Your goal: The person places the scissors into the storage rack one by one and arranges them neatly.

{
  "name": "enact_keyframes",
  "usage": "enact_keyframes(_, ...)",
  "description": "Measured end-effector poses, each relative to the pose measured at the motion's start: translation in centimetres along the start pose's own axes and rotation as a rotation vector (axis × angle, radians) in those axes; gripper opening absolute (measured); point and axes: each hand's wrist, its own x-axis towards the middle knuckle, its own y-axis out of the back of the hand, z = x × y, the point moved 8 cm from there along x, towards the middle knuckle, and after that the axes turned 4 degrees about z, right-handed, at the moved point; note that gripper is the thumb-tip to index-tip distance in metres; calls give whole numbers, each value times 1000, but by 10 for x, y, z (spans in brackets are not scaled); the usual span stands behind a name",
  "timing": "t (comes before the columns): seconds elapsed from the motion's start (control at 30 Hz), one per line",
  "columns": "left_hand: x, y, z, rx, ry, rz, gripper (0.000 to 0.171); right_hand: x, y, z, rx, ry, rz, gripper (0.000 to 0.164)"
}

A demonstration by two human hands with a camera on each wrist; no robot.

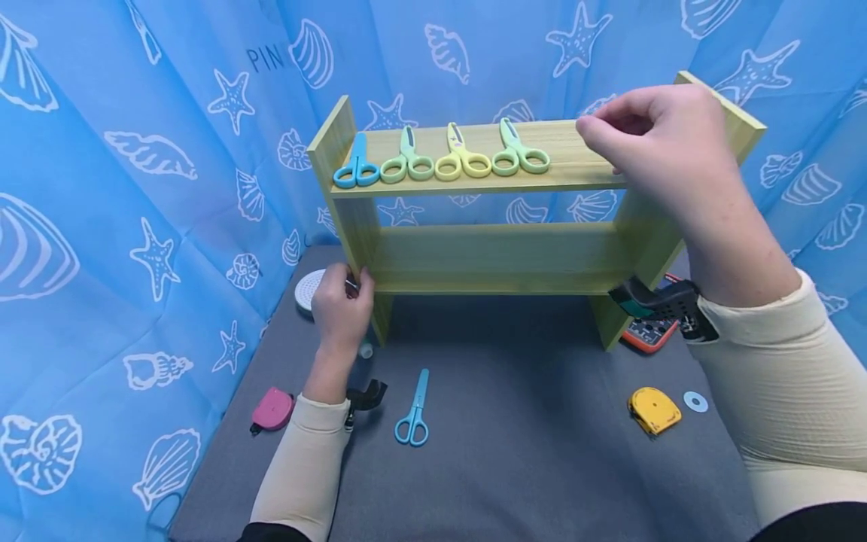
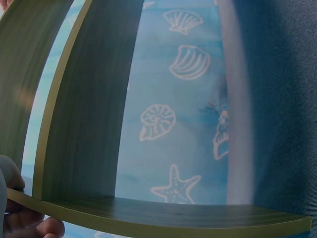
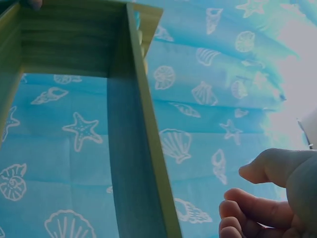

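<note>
My left hand [image 1: 341,305] grips the left side panel of a wooden shelf [image 1: 494,260], thumb and fingers on either side of its edge in the left wrist view. My right hand [image 1: 677,143] is raised by the right end of the top board, thumb and fingers apart with nothing between them in the right wrist view. Along the top board lie blue scissors [image 1: 357,164], green scissors [image 1: 407,159], yellow scissors [image 1: 461,156] and another green pair of scissors [image 1: 518,153], handles toward me. Other blue scissors [image 1: 415,414] lie on the grey table in front of the shelf.
A pink tape measure [image 1: 273,409] and a round white perforated object [image 1: 308,290] are at the left. At the right are a yellow tape measure [image 1: 653,410], a pale disc [image 1: 695,401] and a red-orange device with dark keys [image 1: 650,333]. A blue shell-patterned curtain [image 1: 203,150] hangs behind.
</note>
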Motion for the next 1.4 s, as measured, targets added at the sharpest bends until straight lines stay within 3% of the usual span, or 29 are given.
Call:
enact_keyframes(0.27,1,-2,-3,1,1,-17,16,-34,23,10,89,32,128,35)
enact_keyframes(0.67,1,-4,-3,12,1,-14,16,-88,30,38,61,110,213,25)
enact_keyframes(1.03,1,-3,-5,13,6,-20,14,-134,6,60,77,122,162,14)
enact_keyframes(1.4,-1,-2,-4,4,4,-5,16,-173,-47,75,308,192,36,27)
